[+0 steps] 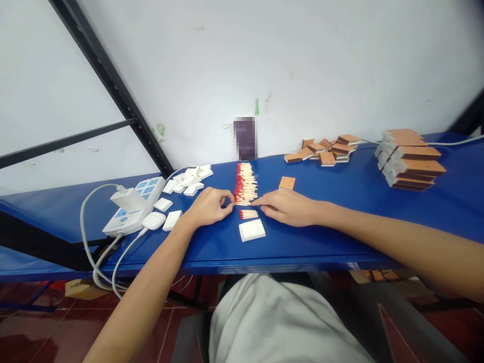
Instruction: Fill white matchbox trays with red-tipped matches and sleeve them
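A long pile of red-headed wooden matches (246,184) lies on the blue table in front of me. My left hand (212,205) is at the pile's near left corner, thumb and index fingertip closed together by the red heads. Whether a match is between them I cannot make out. From the other side, my right hand (285,206) reaches the near matches' plain ends with its index finger stretched out. Closer to me is a small separate row of matches (248,214). Below that row lies a white matchbox tray (252,230), its inside not visible.
White trays (191,179) lie scattered at left by a power strip (136,206) with cables. One brown matchbox sleeve (287,182) lies beyond my right hand. Loose matchboxes (327,151) and a stacked block of matchboxes (410,161) are at right. A pixelated dark rectangle (245,138) stands against the wall.
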`<state>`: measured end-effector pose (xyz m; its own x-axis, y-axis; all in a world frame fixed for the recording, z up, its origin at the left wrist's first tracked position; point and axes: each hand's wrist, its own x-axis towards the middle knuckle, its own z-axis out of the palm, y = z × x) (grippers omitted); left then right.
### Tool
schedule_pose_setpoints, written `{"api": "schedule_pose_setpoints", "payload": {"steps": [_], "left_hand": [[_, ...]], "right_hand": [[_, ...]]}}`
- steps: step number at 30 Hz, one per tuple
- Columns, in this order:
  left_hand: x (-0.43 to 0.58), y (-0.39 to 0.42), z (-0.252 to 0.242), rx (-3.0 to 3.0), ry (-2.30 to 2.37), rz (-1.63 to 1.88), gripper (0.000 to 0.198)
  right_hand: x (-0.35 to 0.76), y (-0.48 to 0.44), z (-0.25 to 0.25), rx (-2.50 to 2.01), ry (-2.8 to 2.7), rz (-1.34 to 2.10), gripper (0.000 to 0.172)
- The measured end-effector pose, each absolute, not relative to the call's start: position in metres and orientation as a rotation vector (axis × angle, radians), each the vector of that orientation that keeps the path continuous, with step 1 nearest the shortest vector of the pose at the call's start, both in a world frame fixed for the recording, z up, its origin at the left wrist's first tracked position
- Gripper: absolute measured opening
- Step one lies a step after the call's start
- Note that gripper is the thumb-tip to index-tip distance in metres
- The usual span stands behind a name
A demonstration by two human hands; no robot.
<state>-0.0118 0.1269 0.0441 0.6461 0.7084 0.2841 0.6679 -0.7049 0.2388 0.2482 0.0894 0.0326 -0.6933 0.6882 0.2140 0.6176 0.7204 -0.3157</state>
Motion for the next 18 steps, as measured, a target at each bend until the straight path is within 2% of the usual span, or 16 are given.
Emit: {"api": "schedule_pose_setpoints", "payload": {"steps": [18], "left_hand": [[-0.0056, 0.1234, 0.0408, 2.716, 1.043, 0.532, 0.012]], "right_hand": [[0.2476, 0.0881, 0.0351, -1.023, -2.625, 0.31, 0.039]]}}
